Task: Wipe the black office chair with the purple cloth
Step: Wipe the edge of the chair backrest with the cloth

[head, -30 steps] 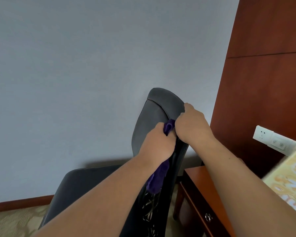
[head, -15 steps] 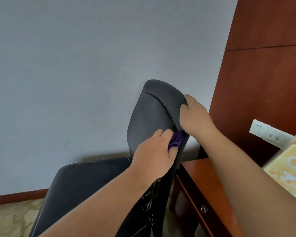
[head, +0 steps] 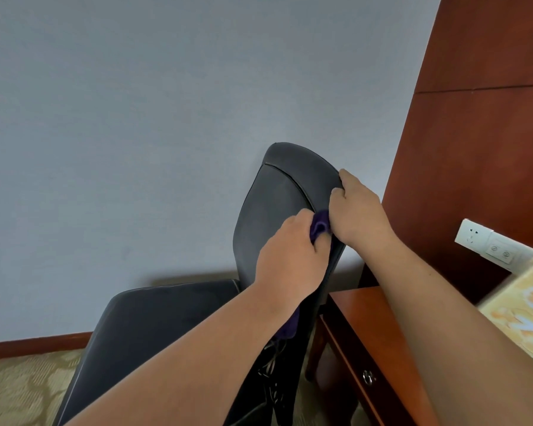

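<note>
The black office chair stands side-on in the middle, its backrest upright and its seat stretching to the lower left. My left hand presses the purple cloth against the backrest's near edge; most of the cloth is hidden under the hand, with a tail hanging below my wrist. My right hand grips the upper right edge of the backrest, just above the cloth.
A reddish wooden side table with a drawer knob stands right of the chair, against a tall wooden panel. A white socket plate and a yellow patterned box sit at the right. Grey wall behind, patterned carpet below.
My left hand dropped down the backrest edge with the cloth, then came back up a little. My right hand shifted slightly higher on the edge. The view tilted.
</note>
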### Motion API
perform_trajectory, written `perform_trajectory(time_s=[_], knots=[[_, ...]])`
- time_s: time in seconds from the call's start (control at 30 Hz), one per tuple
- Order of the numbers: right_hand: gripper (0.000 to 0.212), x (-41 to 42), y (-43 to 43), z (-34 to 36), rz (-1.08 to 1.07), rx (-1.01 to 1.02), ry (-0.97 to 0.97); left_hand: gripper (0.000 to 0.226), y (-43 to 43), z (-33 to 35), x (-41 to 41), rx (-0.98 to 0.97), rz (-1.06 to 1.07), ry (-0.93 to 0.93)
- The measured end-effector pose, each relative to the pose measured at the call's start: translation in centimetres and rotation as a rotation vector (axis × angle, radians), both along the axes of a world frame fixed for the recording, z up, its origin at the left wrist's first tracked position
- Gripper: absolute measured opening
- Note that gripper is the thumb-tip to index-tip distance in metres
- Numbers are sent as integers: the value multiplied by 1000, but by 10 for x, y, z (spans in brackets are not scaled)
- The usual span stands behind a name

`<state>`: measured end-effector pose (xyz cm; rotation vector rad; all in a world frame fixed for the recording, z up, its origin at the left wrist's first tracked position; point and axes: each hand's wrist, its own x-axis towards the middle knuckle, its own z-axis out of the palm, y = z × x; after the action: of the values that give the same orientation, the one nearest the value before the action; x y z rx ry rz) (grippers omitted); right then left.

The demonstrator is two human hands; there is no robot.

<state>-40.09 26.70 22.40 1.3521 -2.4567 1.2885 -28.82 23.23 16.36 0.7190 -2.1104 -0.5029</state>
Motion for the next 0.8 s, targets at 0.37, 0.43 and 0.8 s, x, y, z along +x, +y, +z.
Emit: perform_trajectory(time_s=[0.37, 0.43, 0.8], knots=[[53, -3, -1, -2, -15, 17, 26, 12, -14, -60, 22, 62, 28, -206], [52, -2, -1, -2, -19, 9, 26, 20, -15, -52, 20, 163, 19, -127], [54, 3, 6, -6, -39, -17, 31, 19, -10, -40, 15, 158, -11, -63]])
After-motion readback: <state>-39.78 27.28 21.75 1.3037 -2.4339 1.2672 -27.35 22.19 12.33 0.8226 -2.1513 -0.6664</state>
